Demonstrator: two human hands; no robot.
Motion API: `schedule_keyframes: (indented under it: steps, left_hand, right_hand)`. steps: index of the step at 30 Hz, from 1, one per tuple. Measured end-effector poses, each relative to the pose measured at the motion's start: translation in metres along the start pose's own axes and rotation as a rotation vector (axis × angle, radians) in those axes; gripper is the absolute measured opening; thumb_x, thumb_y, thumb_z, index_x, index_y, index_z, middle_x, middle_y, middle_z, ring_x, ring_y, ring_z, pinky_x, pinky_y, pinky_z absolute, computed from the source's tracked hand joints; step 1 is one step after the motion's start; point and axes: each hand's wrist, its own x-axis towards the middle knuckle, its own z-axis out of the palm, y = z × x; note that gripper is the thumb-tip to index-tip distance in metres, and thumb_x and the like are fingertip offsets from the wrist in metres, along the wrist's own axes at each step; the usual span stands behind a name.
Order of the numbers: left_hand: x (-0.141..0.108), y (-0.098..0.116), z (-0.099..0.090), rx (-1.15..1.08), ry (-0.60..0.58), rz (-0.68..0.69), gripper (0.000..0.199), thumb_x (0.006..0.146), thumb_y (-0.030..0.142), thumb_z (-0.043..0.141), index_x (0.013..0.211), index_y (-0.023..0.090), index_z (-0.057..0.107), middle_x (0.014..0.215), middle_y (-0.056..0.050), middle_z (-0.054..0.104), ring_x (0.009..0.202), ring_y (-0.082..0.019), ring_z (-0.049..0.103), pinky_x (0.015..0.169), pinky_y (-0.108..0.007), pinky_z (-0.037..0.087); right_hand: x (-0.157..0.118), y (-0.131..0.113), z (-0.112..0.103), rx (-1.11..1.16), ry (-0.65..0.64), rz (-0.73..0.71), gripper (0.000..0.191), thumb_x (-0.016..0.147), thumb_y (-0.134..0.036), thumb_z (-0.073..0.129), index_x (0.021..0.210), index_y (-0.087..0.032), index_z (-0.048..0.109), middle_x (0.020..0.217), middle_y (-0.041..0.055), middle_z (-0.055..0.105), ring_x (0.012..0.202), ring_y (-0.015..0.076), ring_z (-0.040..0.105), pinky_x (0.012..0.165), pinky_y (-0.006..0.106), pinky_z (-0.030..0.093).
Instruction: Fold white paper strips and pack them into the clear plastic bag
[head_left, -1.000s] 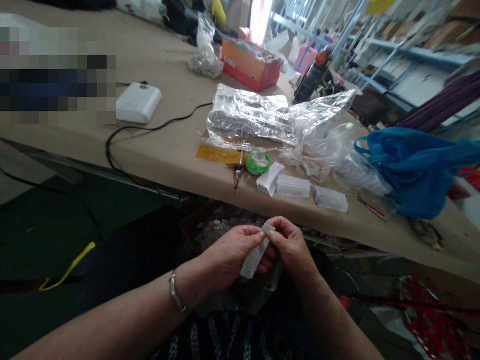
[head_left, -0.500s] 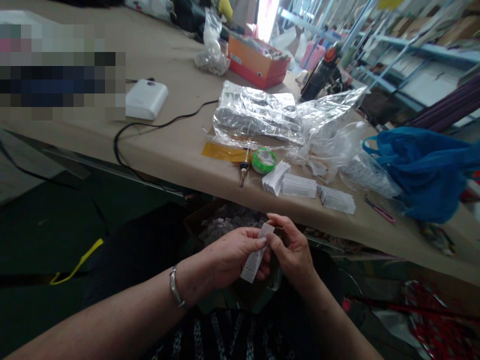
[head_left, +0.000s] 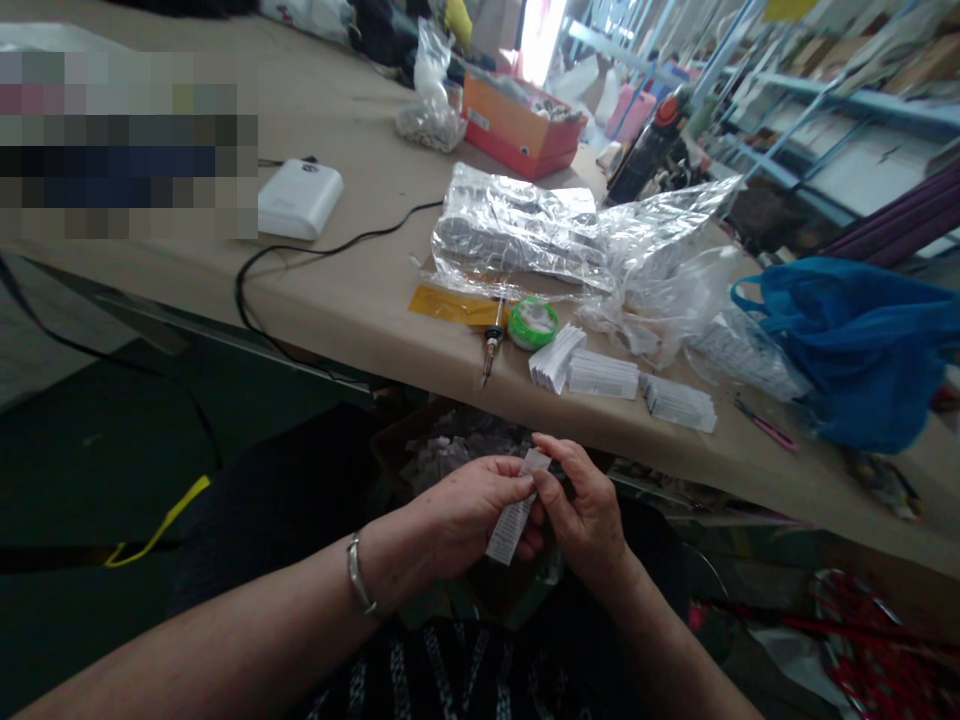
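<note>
Counts, green roll as landmark: one roll. Three stacks of white strips in a row to its right on the worktop. One thin metal-tipped tool just left of it. One amber sheet farther left, partly behind the tool. One blue bag well to its right. One orange box well beyond it. Two hands, one printed strip in them, nearer the wearer than the roll, off the worktop's near edge. Long axis slants: upper end away from the wearer, slightly right of the roll; lower end toward the wearer and left. Left hand: fingers pinching strip. Right hand: thumb at strip's upper part, index raised; cannot tell whether its fingers grip
</note>
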Motion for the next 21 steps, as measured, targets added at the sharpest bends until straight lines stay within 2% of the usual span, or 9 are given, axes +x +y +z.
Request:
schedule_keyframes:
  steps: [3,6,8,13,17,21]
  left_hand:
    - [0.000,-0.001,-0.003,-0.025,-0.014,0.008,0.021,0.079,0.034,0.063,0.079,0.014,0.056,0.062,0.000,0.055,0.050,-0.011,0.056,0.049,-0.022,0.044]
    - [-0.001,0.000,-0.005,-0.021,-0.005,0.032,0.019,0.081,0.033,0.060,0.082,0.014,0.057,0.062,0.001,0.054,0.050,-0.010,0.054,0.049,-0.021,0.043]
    - [-0.001,0.000,-0.006,-0.007,0.020,0.041,0.018,0.081,0.032,0.061,0.081,0.014,0.057,0.061,0.002,0.053,0.048,-0.009,0.053,0.048,-0.020,0.042]
    - [-0.002,0.001,-0.011,0.045,0.067,0.097,0.023,0.082,0.033,0.058,0.071,0.013,0.054,0.058,0.000,0.054,0.046,-0.009,0.051,0.047,-0.021,0.040]
    - [-0.003,0.003,-0.015,0.090,0.098,0.160,0.026,0.082,0.036,0.057,0.069,0.014,0.053,0.057,0.001,0.053,0.047,-0.009,0.049,0.048,-0.021,0.039]
    - [-0.005,0.010,-0.024,0.206,0.199,0.337,0.025,0.081,0.036,0.059,0.073,0.012,0.059,0.062,0.000,0.056,0.054,-0.009,0.049,0.053,-0.020,0.038]
  right_hand:
    - [0.001,0.004,0.002,0.247,0.030,0.191,0.028,0.086,-0.029,0.055,0.113,-0.022,0.056,0.094,0.0025,0.060,0.083,0.0165,0.058,0.077,0.029,0.046]
    - [0.007,0.010,0.005,0.566,0.001,0.413,0.017,0.083,-0.034,0.060,0.092,-0.020,0.059,0.074,-0.0018,0.058,0.065,0.0114,0.055,0.063,0.022,0.044]
    - [0.011,0.013,0.007,0.669,-0.024,0.481,0.017,0.080,-0.034,0.064,0.083,-0.018,0.059,0.067,-0.0030,0.057,0.058,0.0094,0.052,0.058,0.020,0.042]
    - [0.021,0.015,0.013,0.691,-0.072,0.497,0.018,0.075,-0.031,0.069,0.076,-0.016,0.059,0.062,-0.0028,0.057,0.053,0.0085,0.049,0.052,0.019,0.039]
    - [0.030,0.011,0.019,0.633,-0.097,0.476,0.016,0.076,-0.030,0.066,0.073,-0.016,0.058,0.061,-0.0025,0.056,0.051,0.0089,0.048,0.050,0.020,0.040]
    - [0.045,0.001,0.028,0.567,-0.080,0.431,0.015,0.073,-0.030,0.066,0.070,-0.017,0.059,0.059,-0.0030,0.054,0.051,0.0094,0.047,0.049,0.020,0.040]
